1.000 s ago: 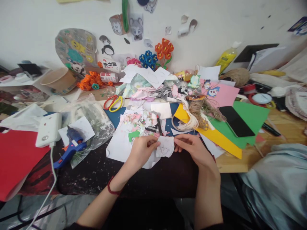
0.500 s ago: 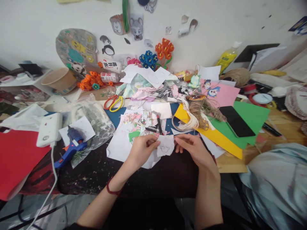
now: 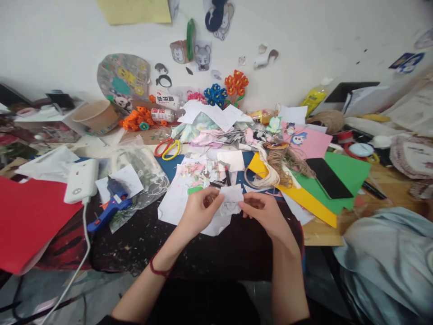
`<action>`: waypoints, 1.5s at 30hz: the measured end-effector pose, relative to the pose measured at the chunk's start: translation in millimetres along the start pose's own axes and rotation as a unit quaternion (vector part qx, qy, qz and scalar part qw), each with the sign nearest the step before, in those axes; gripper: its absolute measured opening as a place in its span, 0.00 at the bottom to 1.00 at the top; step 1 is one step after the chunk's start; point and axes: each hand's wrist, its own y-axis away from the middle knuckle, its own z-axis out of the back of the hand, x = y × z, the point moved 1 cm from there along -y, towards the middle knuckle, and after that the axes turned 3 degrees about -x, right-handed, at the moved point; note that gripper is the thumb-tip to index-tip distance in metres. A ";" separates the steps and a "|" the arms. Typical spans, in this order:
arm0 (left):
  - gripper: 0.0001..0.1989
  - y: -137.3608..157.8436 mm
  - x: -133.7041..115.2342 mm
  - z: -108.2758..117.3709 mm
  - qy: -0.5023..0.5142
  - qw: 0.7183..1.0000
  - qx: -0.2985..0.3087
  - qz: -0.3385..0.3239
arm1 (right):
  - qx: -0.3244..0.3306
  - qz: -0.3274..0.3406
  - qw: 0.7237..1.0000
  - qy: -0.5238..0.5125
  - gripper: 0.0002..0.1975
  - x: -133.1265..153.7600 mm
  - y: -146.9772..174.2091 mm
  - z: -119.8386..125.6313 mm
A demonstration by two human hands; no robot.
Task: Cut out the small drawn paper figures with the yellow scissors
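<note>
A small white piece of paper [image 3: 231, 199] with faint drawn lines is held up between my two hands, above the front of the table. My left hand [image 3: 202, 206] pinches its left edge between thumb and fingers. On the other side, my right hand [image 3: 260, 208] grips the right edge the same way. Under them lies a larger white sheet [image 3: 174, 208], strewn with colourful paper scraps [image 3: 198, 174]. Just beyond the held paper lies a dark pen [image 3: 227, 175] with a red part. A blank white slip [image 3: 232, 160] lies behind it.
Scissors [image 3: 168, 149] with red and yellow handles lie back left. A blue glue gun [image 3: 111, 205] and a white power strip [image 3: 80, 181] with its cord are at left. At right are a black phone [image 3: 329, 178], green card [image 3: 360, 174] and twine [image 3: 279, 164].
The paper has tipped or folded between my hands, so its drawing shows less. My right fingers have closed in on its right edge. The camera view has shifted slightly.
</note>
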 end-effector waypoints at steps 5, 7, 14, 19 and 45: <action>0.14 6.7 -8.4 14.8 0.047 0.999 -0.007 -0.011 | -0.007 0.017 1.000 0.005 0.19 20.4 4.4 -16.8; 0.13 9.2 -12.7 20.8 0.070 0.997 -0.011 -0.017 | -0.013 0.026 1.000 0.008 0.20 28.7 5.6 -23.6; 0.14 14.2 -20.2 42.0 0.128 0.991 -0.032 -0.025 | -0.018 0.075 0.996 0.039 0.19 49.0 4.8 -43.3; 0.13 20.3 -16.1 53.6 0.136 0.990 -0.020 -0.032 | -0.013 0.082 0.995 0.052 0.20 50.9 3.9 -52.7; 0.13 92.8 25.5 79.4 -0.257 0.876 -0.265 -0.311 | -0.030 0.142 0.981 0.128 0.12 8.2 35.3 -74.1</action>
